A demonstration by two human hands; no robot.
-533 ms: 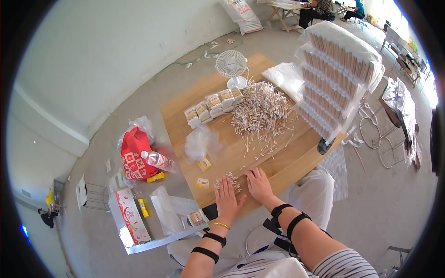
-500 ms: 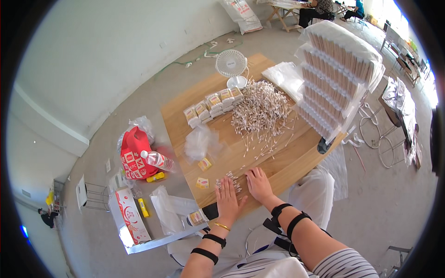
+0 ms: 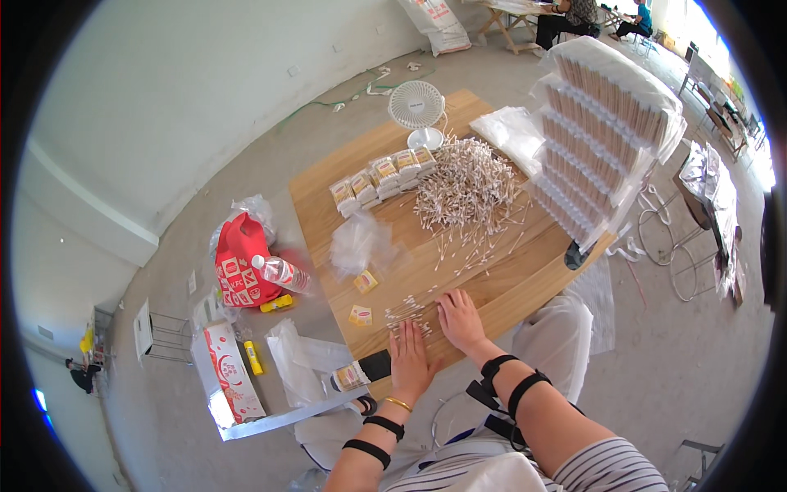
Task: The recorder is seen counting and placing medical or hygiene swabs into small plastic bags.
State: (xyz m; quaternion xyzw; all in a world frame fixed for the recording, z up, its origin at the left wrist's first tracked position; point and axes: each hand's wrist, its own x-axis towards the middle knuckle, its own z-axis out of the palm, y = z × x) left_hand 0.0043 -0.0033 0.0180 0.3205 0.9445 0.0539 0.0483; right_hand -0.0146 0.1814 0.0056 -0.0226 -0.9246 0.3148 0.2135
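My left hand (image 3: 411, 365) lies flat near the front edge of the wooden table (image 3: 525, 283), fingers stretched out. Its fingertips touch a small flat group of cotton swabs (image 3: 403, 312). Just right of this group, my right hand (image 3: 461, 319) rests on the wood with its fingers extended, holding nothing visible. Two small yellow-and-white cards (image 3: 360, 316) lie left of the swabs. Farther back is a large loose pile of cotton swabs (image 3: 467, 184). Beside that pile stand several filled swab packs (image 3: 385, 172), with clear plastic bags (image 3: 359, 244) in front of them.
A white fan (image 3: 416, 107) stands at the table's back. Tall bagged stacks of swabs (image 3: 602, 135) rise at the right. Left of the table are a red bag (image 3: 243, 258), a clear bottle (image 3: 281, 274) and an open carton (image 3: 234, 373). A labelled container (image 3: 351, 377) lies by my left wrist.
My left hand has drawn back slightly toward me, uncovering more of the small swab group. My right hand stays beside it. The whole view has shifted a little.
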